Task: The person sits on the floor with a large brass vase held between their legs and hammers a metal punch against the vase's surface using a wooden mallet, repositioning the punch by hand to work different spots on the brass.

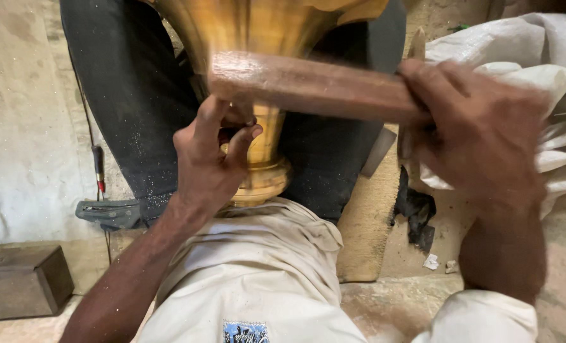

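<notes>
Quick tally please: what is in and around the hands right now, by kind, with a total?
Brass vessel, flared, braced between the legs: 1
Wooden stick, blurred, lying across the vessel: 1
Hands: 2, left hand at the vessel's neck, right hand gripping the stick
Dark box on the floor: 1
Pale sack: 1
Total: 6

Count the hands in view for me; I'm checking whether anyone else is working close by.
2. The left hand grips the narrow neck of the brass vessel; the right hand holds a wooden block across it. Both are the person's own; others may be outside the frame.
</notes>
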A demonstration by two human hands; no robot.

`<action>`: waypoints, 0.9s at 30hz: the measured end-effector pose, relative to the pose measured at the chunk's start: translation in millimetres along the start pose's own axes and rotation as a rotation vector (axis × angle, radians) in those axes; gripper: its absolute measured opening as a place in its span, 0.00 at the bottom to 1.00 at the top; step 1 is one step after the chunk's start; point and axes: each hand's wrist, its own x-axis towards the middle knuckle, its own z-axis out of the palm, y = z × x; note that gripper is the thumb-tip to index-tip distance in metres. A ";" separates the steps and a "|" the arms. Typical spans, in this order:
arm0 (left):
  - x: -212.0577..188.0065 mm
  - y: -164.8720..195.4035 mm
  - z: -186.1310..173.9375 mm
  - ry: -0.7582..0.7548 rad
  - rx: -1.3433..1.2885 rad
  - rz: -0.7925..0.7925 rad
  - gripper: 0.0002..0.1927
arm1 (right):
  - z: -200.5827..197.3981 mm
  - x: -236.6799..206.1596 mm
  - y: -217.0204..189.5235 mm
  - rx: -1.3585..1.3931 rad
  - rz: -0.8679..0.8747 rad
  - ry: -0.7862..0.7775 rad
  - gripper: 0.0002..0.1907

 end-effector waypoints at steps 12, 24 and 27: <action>43.6 11.1 -7.5 -0.499 0.227 0.037 0.31 | 53.7 -57.6 -9.1 0.498 0.372 -0.010 0.17; 49.8 11.1 -19.0 -0.631 0.329 0.098 0.33 | 96.1 -89.1 -40.6 0.723 0.505 0.145 0.16; 44.7 5.1 -20.9 -0.565 0.243 0.103 0.36 | 90.7 -81.7 -38.2 0.837 0.526 0.240 0.15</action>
